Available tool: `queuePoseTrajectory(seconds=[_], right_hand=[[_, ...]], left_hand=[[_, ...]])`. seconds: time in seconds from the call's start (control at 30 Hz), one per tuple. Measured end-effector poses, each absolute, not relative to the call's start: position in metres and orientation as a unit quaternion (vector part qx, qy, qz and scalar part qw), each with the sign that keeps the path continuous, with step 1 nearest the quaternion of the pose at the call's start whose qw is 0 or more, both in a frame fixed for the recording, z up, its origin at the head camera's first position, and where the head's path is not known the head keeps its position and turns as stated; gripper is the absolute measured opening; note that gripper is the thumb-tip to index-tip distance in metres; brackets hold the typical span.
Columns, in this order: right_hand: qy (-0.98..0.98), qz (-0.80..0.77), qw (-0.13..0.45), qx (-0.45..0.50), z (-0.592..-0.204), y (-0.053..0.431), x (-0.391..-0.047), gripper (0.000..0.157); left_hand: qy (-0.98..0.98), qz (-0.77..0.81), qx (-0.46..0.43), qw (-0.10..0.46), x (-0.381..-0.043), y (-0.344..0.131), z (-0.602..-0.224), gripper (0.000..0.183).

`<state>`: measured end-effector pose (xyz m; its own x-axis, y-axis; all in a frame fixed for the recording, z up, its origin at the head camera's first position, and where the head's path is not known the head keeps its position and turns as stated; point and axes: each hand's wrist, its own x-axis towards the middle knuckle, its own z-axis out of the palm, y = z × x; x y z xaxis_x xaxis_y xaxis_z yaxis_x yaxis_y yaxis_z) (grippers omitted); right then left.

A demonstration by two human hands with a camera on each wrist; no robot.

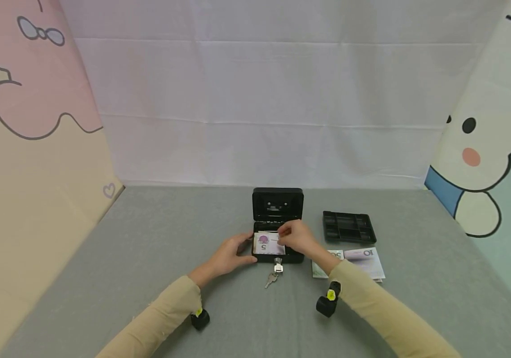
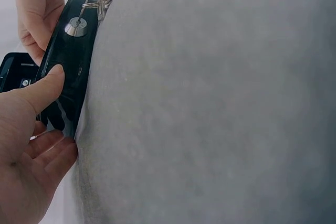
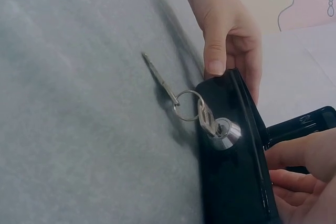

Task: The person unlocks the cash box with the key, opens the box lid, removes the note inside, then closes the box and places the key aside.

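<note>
A black cash box (image 1: 277,259) stands on the table with its lid (image 1: 277,204) raised and a stack of banknotes (image 1: 264,244) inside, a 5 on top. My left hand (image 1: 230,254) grips the box's left end; in the left wrist view its thumb (image 2: 54,80) lies on the front wall and the fingers go round the side. Over the right part of the box, my right hand (image 1: 299,237) pinches the top banknote's edge, its fingertips partly hidden by the box wall in the right wrist view. Keys on a ring (image 3: 189,105) hang from the front lock (image 3: 227,134).
To the right of the box lies a black compartment tray (image 1: 349,227). In front of it are more banknotes (image 1: 364,263), a 10 among them, partly under my right forearm. White cloth (image 1: 277,114) stands behind the grey table (image 1: 170,214), with printed cartoon panels on both sides.
</note>
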<state>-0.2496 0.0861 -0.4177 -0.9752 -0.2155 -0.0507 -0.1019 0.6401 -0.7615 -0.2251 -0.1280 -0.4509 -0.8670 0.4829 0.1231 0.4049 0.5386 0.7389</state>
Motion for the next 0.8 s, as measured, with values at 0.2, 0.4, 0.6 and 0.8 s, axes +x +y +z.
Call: queuePoseTrajectory(seconds=[0.2, 0.4, 0.6, 0.8], right_hand=[[0.921, -0.374, 0.068, -0.088, -0.4178, 0.0820, -0.2497, 0.020], [0.929, -0.355, 0.055, -0.093, -0.4173, 0.0795, -0.2503, 0.021], [0.931, -0.349, 0.051, -0.091, -0.4183, 0.0768, -0.2504, 0.025], [0.933, -0.344, 0.048, -0.088, -0.4185, 0.0759, -0.2516, 0.025]], left_hand=[[0.878, 0.407, 0.248, 0.054, -0.2236, -0.1283, -0.4490, 0.067], [0.877, 0.404, 0.256, 0.047, -0.2238, -0.1286, -0.4498, 0.067], [0.879, 0.401, 0.256, 0.048, -0.2250, -0.1286, -0.4512, 0.066], [0.879, 0.401, 0.253, 0.052, -0.2247, -0.1283, -0.4516, 0.066]])
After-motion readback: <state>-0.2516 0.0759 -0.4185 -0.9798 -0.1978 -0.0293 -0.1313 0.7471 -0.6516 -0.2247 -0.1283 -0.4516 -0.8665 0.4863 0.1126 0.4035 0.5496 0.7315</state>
